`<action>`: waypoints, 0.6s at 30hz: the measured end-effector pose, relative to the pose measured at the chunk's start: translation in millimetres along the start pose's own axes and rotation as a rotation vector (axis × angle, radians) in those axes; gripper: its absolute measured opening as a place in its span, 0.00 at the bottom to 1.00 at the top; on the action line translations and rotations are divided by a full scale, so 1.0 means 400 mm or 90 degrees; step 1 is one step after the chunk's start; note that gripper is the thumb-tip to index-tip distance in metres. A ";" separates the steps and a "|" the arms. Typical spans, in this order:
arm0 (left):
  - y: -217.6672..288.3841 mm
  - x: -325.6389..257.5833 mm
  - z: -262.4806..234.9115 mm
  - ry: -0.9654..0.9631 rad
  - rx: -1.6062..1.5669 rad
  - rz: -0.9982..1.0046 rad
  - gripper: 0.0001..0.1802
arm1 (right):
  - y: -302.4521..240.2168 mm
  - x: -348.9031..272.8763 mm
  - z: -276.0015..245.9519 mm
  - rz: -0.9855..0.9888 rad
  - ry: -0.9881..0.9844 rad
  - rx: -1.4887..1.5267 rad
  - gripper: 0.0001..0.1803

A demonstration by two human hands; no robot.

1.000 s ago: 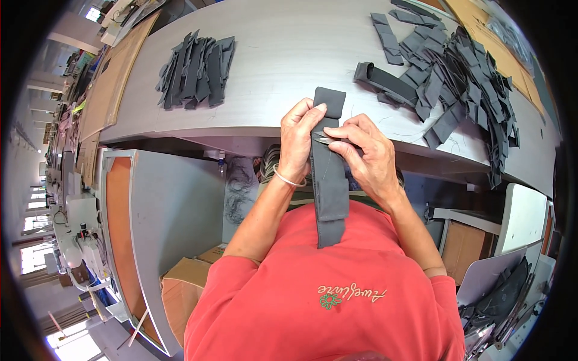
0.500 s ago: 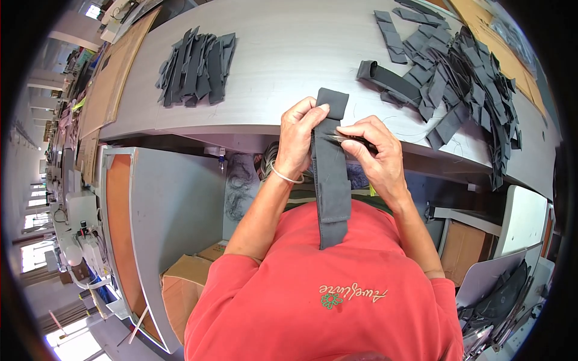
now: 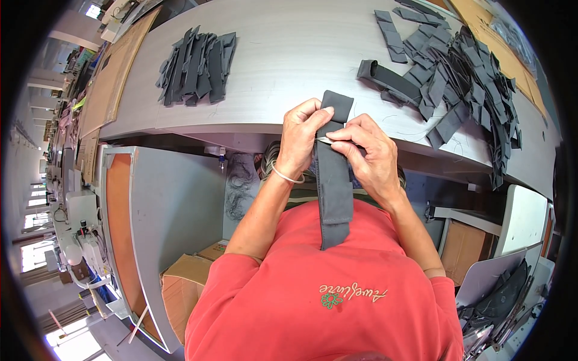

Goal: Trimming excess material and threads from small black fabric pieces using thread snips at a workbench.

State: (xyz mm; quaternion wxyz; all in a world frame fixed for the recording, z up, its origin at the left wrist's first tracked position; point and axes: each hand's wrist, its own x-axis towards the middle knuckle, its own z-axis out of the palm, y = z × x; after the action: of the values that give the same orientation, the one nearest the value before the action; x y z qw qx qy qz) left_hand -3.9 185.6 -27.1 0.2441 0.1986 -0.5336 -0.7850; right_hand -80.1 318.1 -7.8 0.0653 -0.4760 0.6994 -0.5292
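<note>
My left hand (image 3: 299, 135) pinches a long dark grey fabric strip (image 3: 335, 186) by its left edge near the top, thumb on the cloth. The strip hangs down in front of my red shirt, with a folded end above the thumb. In my right hand (image 3: 371, 153) is a small tool with a pointed silver tip (image 3: 325, 139), which looks like thread snips; its handle is mostly hidden by the fingers. The tip lies across the strip and reaches to its left edge, close to my left fingers.
On the pale table (image 3: 289, 54) sits a neat pile of grey strips (image 3: 195, 66) at the left. A larger loose heap of strips (image 3: 475, 78) spreads at the right, some hanging over the front edge. A grey cabinet side (image 3: 174, 204) and a cardboard box (image 3: 185, 286) stand at lower left.
My right hand has moved left, carrying the pointed tip across the strip to its left edge. The strip's upper end has shifted slightly right and tilted.
</note>
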 end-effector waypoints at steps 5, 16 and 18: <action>0.029 -0.011 0.010 0.026 -0.089 -0.052 0.09 | 0.036 0.001 -0.020 0.058 0.068 0.139 0.09; 0.029 -0.014 0.008 -0.012 -0.073 -0.015 0.08 | 0.055 -0.005 -0.015 0.106 -0.012 0.124 0.07; 0.039 -0.021 0.016 -0.007 -0.047 -0.074 0.09 | 0.056 -0.006 -0.023 0.081 0.007 0.124 0.06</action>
State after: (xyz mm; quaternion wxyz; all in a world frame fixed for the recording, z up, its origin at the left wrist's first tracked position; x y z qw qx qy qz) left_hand 1.9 190.3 -10.0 0.2024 0.2155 -0.4935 -0.8180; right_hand -97.7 325.8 -22.7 0.1410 -0.4192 0.6736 -0.5922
